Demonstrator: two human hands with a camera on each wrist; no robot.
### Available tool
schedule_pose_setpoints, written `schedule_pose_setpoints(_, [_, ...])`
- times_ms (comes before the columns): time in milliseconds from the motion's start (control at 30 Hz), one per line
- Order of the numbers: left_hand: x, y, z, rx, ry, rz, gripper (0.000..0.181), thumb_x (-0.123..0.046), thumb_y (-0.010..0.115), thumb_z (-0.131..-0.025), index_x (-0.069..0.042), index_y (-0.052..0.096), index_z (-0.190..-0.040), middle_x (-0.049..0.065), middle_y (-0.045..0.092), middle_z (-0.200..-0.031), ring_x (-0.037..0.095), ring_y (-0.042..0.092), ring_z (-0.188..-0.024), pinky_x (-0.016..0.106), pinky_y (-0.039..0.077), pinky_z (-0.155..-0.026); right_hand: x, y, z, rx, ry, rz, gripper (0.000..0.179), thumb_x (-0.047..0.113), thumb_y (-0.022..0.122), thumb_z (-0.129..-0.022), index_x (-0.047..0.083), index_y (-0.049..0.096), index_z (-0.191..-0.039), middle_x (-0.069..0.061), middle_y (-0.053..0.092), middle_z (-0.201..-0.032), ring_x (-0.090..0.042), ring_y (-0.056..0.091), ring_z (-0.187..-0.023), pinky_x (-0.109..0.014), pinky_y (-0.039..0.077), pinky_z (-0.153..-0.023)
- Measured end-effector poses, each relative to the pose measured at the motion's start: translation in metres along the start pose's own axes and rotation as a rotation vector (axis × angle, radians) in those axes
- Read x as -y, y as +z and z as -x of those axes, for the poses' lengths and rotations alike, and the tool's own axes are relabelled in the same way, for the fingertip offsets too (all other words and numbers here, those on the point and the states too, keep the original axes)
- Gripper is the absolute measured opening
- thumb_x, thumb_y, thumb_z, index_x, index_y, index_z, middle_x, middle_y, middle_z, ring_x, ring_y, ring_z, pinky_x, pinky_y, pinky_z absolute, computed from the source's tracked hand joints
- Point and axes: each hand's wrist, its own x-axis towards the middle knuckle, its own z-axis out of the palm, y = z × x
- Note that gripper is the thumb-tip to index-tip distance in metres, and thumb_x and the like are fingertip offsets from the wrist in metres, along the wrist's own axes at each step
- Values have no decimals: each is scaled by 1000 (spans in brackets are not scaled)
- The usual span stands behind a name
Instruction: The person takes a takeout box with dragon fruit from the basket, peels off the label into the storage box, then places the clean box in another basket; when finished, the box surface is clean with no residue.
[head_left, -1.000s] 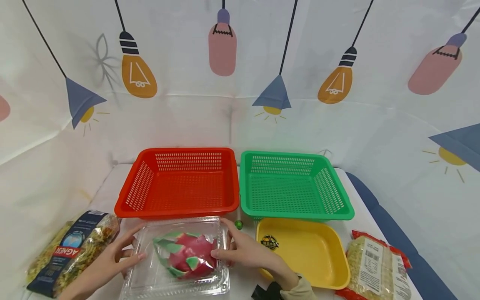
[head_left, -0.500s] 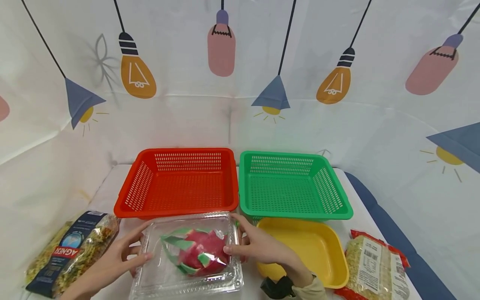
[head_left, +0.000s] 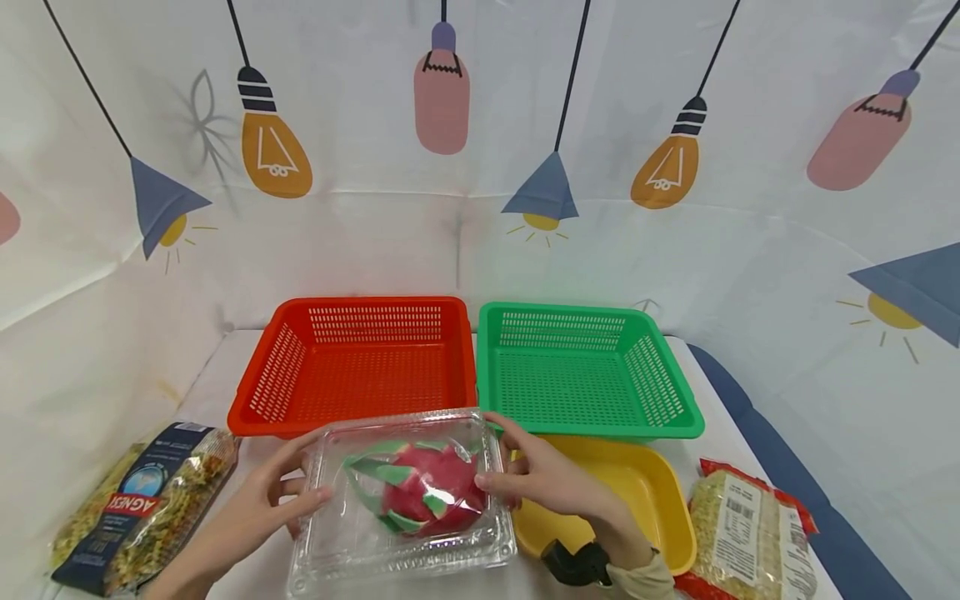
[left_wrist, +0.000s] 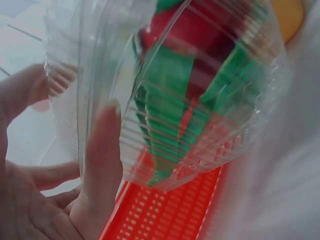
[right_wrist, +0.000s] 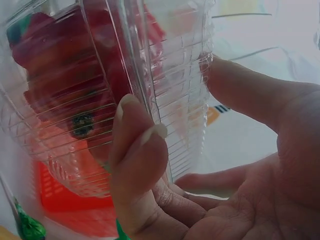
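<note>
A clear plastic clamshell box (head_left: 337, 508), lid closed, holds a red dragon fruit (head_left: 435, 492) with green scales. My left hand (head_left: 258, 500) grips the box's left side, thumb on top and fingers round the edge. On the opposite side my right hand (head_left: 555, 475) grips it the same way. The box is tilted and overlaps the front rim of the red basket (head_left: 375, 425) in the head view. From the left wrist, the fruit's green tips (left_wrist: 167, 110) show through the ribbed plastic. In the right wrist view, curled fingers (right_wrist: 137, 155) press against the box's seam.
A green basket (head_left: 592, 429) stands right of the red one. In front of it sits a yellow tray (head_left: 652, 525), partly behind my right arm. Bags of pasta (head_left: 142, 500) lie at the left edge, and a red-trimmed bag (head_left: 750, 533) of pale dry food lies at the right.
Both hands have moved the box to the right and slightly away from me, toward the baskets. It now covers the small green item seen beside it earlier. The baskets and bags have stayed put.
</note>
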Motion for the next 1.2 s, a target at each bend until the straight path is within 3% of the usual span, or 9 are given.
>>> schedule_pose_setpoints(333, [-16,21,-9,-77,40,24,68,-17,67,-96,-15,31,-153,17,53,-117,18,66,-84,34,57,-59,4,-17,13,-50,9,-31,74,28,65,-97,23,24,-159,-13,54,-102,-19,55,-64,-30,54,-61])
schedule_pose_setpoints(567, [-24,35,-17,-124,133,46,60,-13,67,-95,-8,38,-148,15,57,-100,16,65,-76,34,55,-55,2,-27,19,-115,10,20,69,29,60,-100,23,24,-159,-14,54,-110,-19,59,-75,-31,54,-64])
schedule_pose_setpoints(867, [-35,48,-29,-171,116,63,55,-20,69,-95,-13,43,-143,16,59,-107,20,65,-79,32,56,-58,3,-39,26,-202,-19,25,64,26,57,-102,20,27,-158,-13,44,-104,-14,52,-67,-26,49,-61])
schedule_pose_setpoints(1200, [-43,60,-45,-165,166,109,53,-19,69,-94,-9,45,-141,19,55,-114,19,67,-80,31,54,-58,2,-48,32,-288,-21,63,62,26,56,-102,19,29,-158,-14,46,-105,-14,53,-65,-25,47,-61])
